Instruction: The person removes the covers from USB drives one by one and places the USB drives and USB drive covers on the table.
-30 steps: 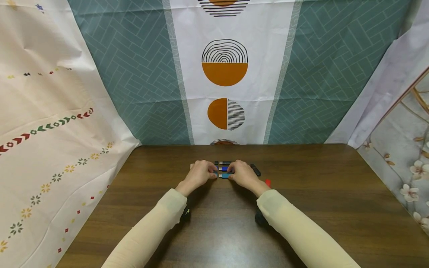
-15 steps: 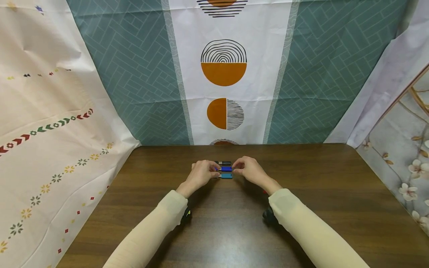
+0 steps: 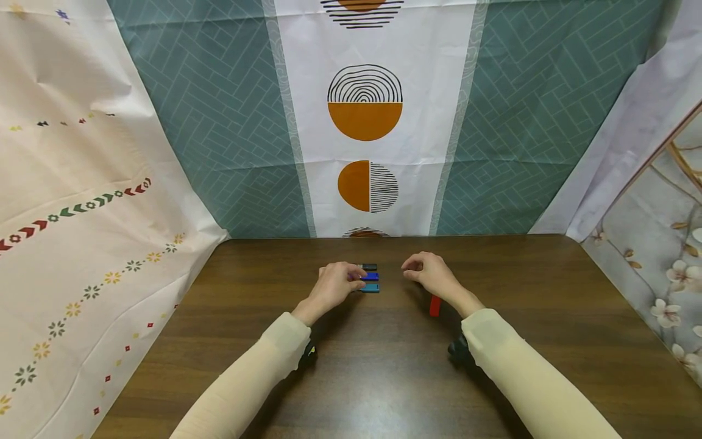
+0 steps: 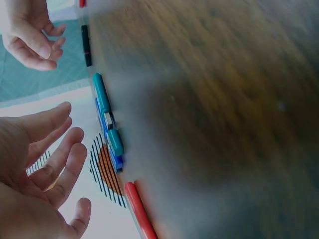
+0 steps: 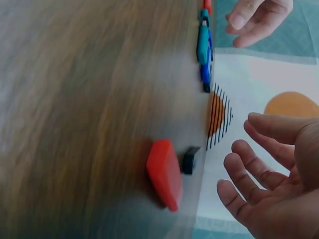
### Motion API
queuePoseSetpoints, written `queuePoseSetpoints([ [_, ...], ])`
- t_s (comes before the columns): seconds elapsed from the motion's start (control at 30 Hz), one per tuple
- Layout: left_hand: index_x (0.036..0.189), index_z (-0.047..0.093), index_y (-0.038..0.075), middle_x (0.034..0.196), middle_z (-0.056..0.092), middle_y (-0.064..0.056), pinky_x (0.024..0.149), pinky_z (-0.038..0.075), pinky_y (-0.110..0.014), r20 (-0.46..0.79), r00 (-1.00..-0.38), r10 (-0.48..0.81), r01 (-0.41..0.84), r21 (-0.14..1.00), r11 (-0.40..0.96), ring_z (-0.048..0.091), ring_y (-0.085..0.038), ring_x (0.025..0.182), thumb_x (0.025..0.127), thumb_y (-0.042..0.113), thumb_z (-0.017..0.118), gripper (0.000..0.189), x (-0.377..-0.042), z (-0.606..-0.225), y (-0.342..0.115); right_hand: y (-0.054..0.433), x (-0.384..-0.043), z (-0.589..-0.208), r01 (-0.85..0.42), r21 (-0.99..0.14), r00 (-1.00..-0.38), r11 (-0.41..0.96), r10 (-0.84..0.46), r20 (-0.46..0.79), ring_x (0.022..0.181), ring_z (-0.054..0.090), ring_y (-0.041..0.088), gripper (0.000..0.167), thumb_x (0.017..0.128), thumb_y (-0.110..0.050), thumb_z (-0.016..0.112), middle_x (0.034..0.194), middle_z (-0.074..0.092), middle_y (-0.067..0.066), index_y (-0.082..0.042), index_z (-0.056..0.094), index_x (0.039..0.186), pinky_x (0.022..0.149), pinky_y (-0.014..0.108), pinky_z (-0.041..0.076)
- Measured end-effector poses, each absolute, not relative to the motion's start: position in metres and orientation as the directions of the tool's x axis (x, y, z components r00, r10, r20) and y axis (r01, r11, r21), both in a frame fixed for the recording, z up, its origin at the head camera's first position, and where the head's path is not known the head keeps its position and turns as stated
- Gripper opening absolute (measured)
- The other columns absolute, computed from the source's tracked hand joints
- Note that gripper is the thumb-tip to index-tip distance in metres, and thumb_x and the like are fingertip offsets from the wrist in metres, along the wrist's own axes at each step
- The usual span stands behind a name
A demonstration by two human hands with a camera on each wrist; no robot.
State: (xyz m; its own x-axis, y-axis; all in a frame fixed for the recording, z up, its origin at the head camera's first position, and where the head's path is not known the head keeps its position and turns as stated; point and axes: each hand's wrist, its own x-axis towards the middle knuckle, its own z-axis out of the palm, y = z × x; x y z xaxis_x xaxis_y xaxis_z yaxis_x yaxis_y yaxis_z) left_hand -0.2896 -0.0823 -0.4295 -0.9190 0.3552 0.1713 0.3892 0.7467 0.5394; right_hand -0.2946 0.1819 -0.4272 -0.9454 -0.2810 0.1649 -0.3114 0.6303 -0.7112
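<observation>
Three USB flash drives lie side by side at the back middle of the table: a black one (image 3: pixel 370 267), a blue one (image 3: pixel 371 277) and a teal one (image 3: pixel 371 288). My left hand (image 3: pixel 334 284) hovers at their left ends, fingers loosely bent and holding nothing, and hides their connector ends in the head view. In the left wrist view the teal drive's metal connector (image 4: pixel 108 120) shows between its body and a teal cap (image 4: pixel 115 142). My right hand (image 3: pixel 433 275) is off to their right, empty, its fingers loosely curved above the table.
A flat red piece (image 3: pixel 435 306) lies under the right wrist, with a small black piece (image 5: pixel 190 160) near it in the right wrist view. Another red, long piece (image 4: pixel 141 211) lies left of the drives. A patterned cloth (image 3: pixel 366 122) hangs behind the table's back edge.
My right hand has let go at the drives and moved right, away from them. The left hand has shifted slightly right over their left ends. The drives stay in their row.
</observation>
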Motion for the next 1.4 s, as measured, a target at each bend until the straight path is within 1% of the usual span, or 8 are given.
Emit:
queuePoseSetpoints([
  [0.27,0.115,0.080,0.013,0.103,0.074,0.001,0.106,0.035,-0.058,0.176,-0.904,0.390,0.416,0.571,0.707,0.071,-0.020,0.097,0.095,0.020,0.078,0.021,-0.287,-0.428,-0.078,0.199,-0.295,-0.429,-0.299,-0.686,-0.953,0.663,-0.239,0.184,0.093,0.062,0.028,0.014,0.097,-0.006,0.072,0.103,0.067,0.011,-0.001,0.075,0.110,0.085,0.047,0.052],
  [0.37,0.114,0.080,0.013,0.105,0.073,-0.001,0.107,0.034,-0.057,0.171,-0.901,0.399,0.418,0.589,0.691,0.072,-0.020,0.097,0.095,0.019,0.078,0.020,-0.285,-0.428,-0.076,0.203,-0.294,-0.430,-0.292,-0.681,-0.956,0.671,-0.235,0.178,0.094,0.061,0.028,0.014,0.097,-0.006,0.072,0.104,0.067,0.012,-0.001,0.075,0.110,0.085,0.046,0.051],
  [0.63,0.115,0.080,0.013,0.100,0.069,0.003,0.107,0.033,-0.056,0.167,-0.897,0.410,0.421,0.603,0.677,0.071,-0.017,0.096,0.094,0.020,0.079,0.023,-0.285,-0.428,-0.070,0.208,-0.294,-0.434,-0.272,-0.663,-0.961,0.697,-0.228,0.156,0.092,0.061,0.028,0.014,0.097,-0.006,0.072,0.101,0.067,0.012,0.000,0.075,0.109,0.084,0.045,0.051],
  [0.83,0.118,0.079,0.013,0.101,0.071,0.004,0.107,0.034,-0.057,0.173,-0.884,0.434,0.444,0.600,0.665,0.071,-0.015,0.094,0.094,0.022,0.080,0.025,-0.285,-0.429,-0.063,0.209,-0.295,-0.436,-0.261,-0.651,-0.964,0.713,-0.222,0.143,0.092,0.060,0.027,0.014,0.096,-0.005,0.073,0.098,0.067,0.011,0.000,0.075,0.108,0.082,0.043,0.050],
  [1.03,0.118,0.079,0.014,0.099,0.073,0.005,0.106,0.036,-0.055,0.177,-0.877,0.447,0.458,0.586,0.669,0.070,-0.014,0.093,0.094,0.021,0.080,0.025,-0.287,-0.431,-0.057,0.207,-0.299,-0.440,-0.246,-0.643,-0.968,0.725,-0.221,0.121,0.091,0.061,0.026,0.015,0.096,-0.010,0.074,0.094,0.069,0.009,-0.001,0.075,0.108,0.080,0.041,0.051],
  [1.17,0.119,0.079,0.014,0.100,0.073,0.005,0.104,0.036,-0.055,0.172,-0.875,0.453,0.459,0.590,0.664,0.068,-0.015,0.094,0.095,0.021,0.079,0.025,-0.288,-0.431,-0.053,0.205,-0.300,-0.441,-0.214,-0.645,-0.974,0.733,-0.209,0.086,0.088,0.062,0.024,0.019,0.096,-0.013,0.075,0.095,0.069,0.008,-0.001,0.074,0.111,0.078,0.041,0.052],
  [1.4,0.120,0.078,0.013,0.103,0.073,0.003,0.104,0.037,-0.054,0.168,-0.877,0.450,0.456,0.587,0.669,0.068,-0.017,0.094,0.095,0.022,0.078,0.026,-0.289,-0.432,-0.046,0.199,-0.299,-0.441,-0.173,-0.642,-0.979,0.747,-0.200,0.031,0.078,0.061,0.022,0.027,0.096,-0.014,0.076,0.097,0.065,0.011,0.000,0.070,0.118,0.073,0.040,0.051],
])
